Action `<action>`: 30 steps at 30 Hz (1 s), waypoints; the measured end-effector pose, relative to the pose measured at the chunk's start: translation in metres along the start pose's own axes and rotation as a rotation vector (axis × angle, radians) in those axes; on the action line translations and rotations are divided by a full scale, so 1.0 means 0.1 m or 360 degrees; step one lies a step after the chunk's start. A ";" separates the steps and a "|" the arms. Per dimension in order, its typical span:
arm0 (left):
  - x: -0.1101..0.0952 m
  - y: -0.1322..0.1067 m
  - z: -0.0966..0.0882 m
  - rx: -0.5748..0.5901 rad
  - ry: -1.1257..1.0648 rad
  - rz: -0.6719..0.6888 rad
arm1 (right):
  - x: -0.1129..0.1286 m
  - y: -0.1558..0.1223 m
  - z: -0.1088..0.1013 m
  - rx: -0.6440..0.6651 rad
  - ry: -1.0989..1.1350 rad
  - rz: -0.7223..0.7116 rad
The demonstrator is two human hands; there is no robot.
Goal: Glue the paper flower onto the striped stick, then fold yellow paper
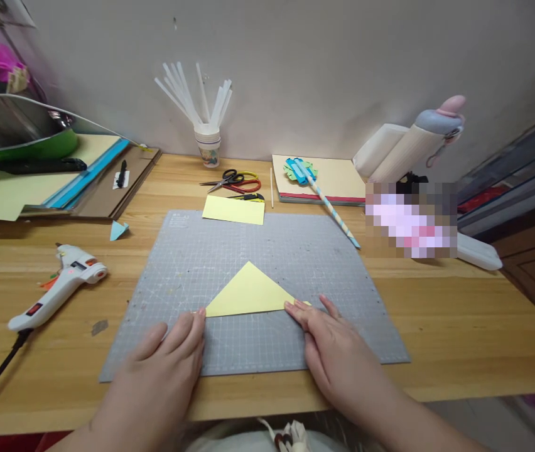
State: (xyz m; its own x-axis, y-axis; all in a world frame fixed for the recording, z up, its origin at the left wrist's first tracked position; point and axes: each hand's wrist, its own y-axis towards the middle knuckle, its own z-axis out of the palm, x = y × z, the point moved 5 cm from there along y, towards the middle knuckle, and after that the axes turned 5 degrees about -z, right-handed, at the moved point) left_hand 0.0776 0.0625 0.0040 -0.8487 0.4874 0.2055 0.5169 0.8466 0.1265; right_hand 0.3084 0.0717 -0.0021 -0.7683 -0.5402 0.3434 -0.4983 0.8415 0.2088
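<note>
Head, triangle (pixel 248 292) touching left grip (pixel 166 367), right grip (pixel 333 348)

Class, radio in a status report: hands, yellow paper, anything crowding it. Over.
Left hand on left corner of yellow triangle. Right hand on right corner. Triangle flat on cutting mat; yellow sheet apart, far edge.

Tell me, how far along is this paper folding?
Done: the yellow paper is a triangle on the cutting mat. In hand: the left hand and right hand press its lower corners. Left, probably: more folds; a second yellow sheet lies flat at the mat's far edge, and the glue gun and scissors lie aside.
</note>
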 end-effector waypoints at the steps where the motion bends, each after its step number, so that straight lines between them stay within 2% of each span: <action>1: 0.02 -0.01 0.00 0.0011 0.0005 -0.0014 | -0.05 -0.03 -0.02 0.0003 -0.0014 0.0018; 6: 0.09 0.10 -0.11 0.0034 0.0019 -0.0057 | -0.18 -0.06 -0.10 -0.0008 0.0074 0.0075; 10: 0.16 0.32 -0.27 -0.0034 -0.0047 -0.0335 | -0.18 0.08 -0.13 -0.0177 0.0183 0.0105; 12: 0.12 0.42 -0.29 -0.0081 -0.0118 -0.0383 | -0.17 0.17 -0.09 -0.0197 0.0179 0.0132; 17: -0.15 0.65 -0.17 0.0067 -0.0498 -0.0206 | -0.15 0.32 0.00 -0.0088 0.0142 0.0142; 21: -0.26 0.75 -0.12 0.0123 -0.0590 -0.0095 | -0.07 0.33 -0.09 -0.0149 -0.0003 0.0002; 23: -0.24 0.74 -0.13 0.0153 -0.0681 -0.0101 | 0.00 0.30 -0.20 -0.0261 -0.0041 -0.0051; 25: -0.17 0.72 -0.18 0.0129 -0.0857 -0.0157 | 0.08 0.25 -0.36 -0.0521 -0.0060 -0.0065; 28: -0.02 0.70 -0.36 -0.0111 -0.1229 -0.0308 | 0.20 0.14 -0.61 -0.1000 -0.0002 -0.0044; 30: 0.07 0.68 -0.47 -0.0329 -0.1550 -0.0535 | 0.31 0.13 -0.65 -0.1058 0.0091 -0.0078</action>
State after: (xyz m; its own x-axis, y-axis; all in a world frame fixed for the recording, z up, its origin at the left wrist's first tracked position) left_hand 0.1116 0.1133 0.0601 -0.6281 0.2730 -0.7286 0.1691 0.9619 0.2146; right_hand 0.3039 0.0663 0.0708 -0.7192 -0.5921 0.3634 -0.1645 0.6533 0.7390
